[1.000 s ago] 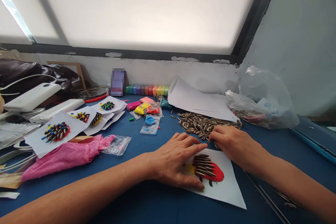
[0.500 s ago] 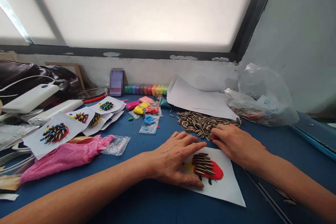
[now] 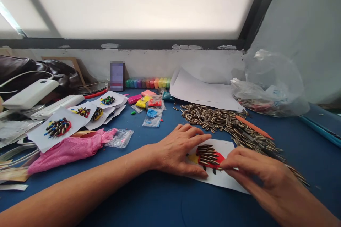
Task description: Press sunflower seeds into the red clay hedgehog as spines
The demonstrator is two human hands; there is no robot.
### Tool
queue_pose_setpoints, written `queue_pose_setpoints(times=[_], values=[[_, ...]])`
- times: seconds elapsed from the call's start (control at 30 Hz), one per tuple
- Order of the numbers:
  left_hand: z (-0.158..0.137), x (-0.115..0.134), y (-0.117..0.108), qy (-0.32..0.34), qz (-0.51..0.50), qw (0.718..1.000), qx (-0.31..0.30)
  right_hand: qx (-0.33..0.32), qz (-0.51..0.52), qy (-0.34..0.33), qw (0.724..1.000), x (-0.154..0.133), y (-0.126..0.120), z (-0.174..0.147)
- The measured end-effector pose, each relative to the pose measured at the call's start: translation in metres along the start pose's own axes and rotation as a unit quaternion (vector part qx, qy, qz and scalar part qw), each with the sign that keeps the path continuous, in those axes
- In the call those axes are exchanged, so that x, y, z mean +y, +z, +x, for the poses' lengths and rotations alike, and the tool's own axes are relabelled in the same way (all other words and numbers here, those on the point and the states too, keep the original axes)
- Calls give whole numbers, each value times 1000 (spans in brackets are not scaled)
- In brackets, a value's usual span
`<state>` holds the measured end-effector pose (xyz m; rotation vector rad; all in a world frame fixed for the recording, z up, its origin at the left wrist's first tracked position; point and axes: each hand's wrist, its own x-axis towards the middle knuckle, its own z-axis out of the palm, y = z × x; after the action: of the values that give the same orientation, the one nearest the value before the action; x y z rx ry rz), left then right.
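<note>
My left hand (image 3: 177, 154) lies with fingers and thumb spread, over the left part of a white sheet of paper (image 3: 231, 182). On that sheet sits a red clay shape (image 3: 220, 158) with a yellow part at its left and small black pieces below. Rows of striped sunflower seeds (image 3: 207, 155) are stuck into the red clay. My right hand (image 3: 255, 173) pinches a single sunflower seed (image 3: 220, 169) between thumb and fingertips, at the lower right edge of the red clay. The fingers partly hide this seed.
Loose sunflower seeds (image 3: 207, 116) spread behind the paper, with an orange pencil-like stick (image 3: 254, 127) on them. Blank sheets (image 3: 202, 94) and a plastic bag (image 3: 274, 88) stand behind. Finished seed pictures (image 3: 60, 127), a pink cloth (image 3: 69, 152) and clay packets (image 3: 151, 113) lie to the left.
My right hand has come from the seed pile toward me to the red clay, a seed now in its pinch. My left hand stays on the paper. The view has tilted slightly.
</note>
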<state>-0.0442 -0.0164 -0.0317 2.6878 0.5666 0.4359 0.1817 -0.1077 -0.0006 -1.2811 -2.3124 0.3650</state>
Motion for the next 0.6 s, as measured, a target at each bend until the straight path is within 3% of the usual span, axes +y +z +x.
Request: queue_pose_setpoints(times=[0.17, 0.47, 0.6], values=[[0, 0, 0, 1, 2, 1000, 1, 25, -4, 11, 1000, 2, 12, -5], [0, -1, 2, 6, 5, 1000, 8, 85, -81, -50, 992, -1, 20, -2], [0, -2, 3, 9, 7, 1000, 10, 78, -105, -64, 989, 2, 25, -3]])
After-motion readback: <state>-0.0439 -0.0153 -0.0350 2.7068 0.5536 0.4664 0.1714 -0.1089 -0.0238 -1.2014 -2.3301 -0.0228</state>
